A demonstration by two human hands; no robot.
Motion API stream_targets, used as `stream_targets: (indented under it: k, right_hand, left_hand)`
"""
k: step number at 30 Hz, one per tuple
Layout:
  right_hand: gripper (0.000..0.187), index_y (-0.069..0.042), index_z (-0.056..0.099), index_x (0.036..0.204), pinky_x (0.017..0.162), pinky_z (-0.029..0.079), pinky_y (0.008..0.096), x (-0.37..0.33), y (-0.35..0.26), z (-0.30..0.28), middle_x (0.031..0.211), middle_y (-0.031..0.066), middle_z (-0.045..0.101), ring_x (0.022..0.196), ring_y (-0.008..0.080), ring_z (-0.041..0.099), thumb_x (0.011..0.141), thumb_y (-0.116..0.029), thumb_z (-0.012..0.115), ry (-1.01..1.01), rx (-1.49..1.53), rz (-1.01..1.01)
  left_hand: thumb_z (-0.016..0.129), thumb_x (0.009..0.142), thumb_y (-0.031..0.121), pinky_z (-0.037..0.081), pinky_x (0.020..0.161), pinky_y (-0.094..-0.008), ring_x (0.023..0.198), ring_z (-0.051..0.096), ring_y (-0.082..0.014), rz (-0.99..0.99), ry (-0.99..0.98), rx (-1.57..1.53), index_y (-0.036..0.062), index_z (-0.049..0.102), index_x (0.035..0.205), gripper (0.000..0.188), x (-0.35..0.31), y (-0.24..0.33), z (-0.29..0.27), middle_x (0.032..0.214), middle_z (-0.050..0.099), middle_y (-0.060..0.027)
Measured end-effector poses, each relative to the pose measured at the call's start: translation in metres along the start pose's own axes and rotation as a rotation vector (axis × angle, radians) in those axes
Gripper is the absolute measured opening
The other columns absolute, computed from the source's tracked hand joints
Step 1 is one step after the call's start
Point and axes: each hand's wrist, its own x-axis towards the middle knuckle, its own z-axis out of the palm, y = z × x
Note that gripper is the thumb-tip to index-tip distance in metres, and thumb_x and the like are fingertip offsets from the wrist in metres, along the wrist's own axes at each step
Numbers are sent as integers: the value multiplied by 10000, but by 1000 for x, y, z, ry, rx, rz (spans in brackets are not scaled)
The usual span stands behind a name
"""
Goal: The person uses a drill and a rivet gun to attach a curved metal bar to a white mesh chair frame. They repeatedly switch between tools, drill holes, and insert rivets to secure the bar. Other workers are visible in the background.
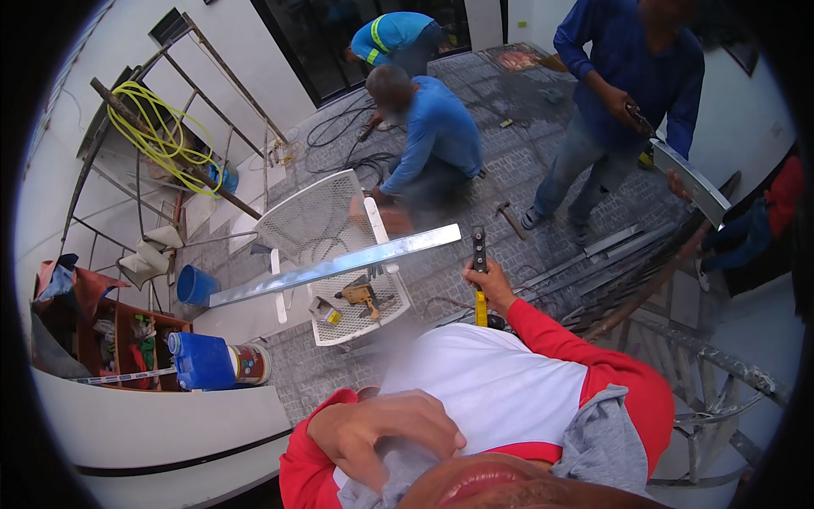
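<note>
My right hand (492, 284) is closed round a hand tool (481, 307) with a yellow handle and a black, bolted head pointing up; its exact kind is unclear. At my chest, my left hand (392, 427) has its fingers curled over a grey cloth (398, 465) that hangs about my neck. Beyond my hands, a long shiny metal channel (339, 265) lies slanting across the arms of a white mesh chair (314, 212). On the chair seat rest a yellowish power drill (360, 297) and a small box (324, 310).
Two people in blue (437, 127) bend low ahead; a third (627, 76) stands at right with a metal piece (691, 182). A hammer (511, 220), metal lengths (610, 242) and black cables (352, 157) lie on the floor. Left are a blue bucket (195, 286) and jerrycan (201, 360).
</note>
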Motion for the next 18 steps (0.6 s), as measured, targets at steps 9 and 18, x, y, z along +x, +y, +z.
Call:
stream_targets:
  k: [9,18]
  right_hand:
    - [143,-92,666,951,610,390,253,10,-4,-4,774,-4,625,654,83,521,867,-148,767,18,26,45]
    - [153,-71,651,978,645,455,256,22,-2,5,793,13,635,705,100,594,884,-99,768,-79,0,95]
  left_hand:
    - [718,960,371,272,1091,-771,1261,605,-509,41,-184,-8,91,661,1358,490,-15,2,-5,1337,629,-322]
    - [594,1034,355,567,771,-452,996,692,-341,-76,-274,38,46,661,1148,336,31,27,-37,1257,613,-196]
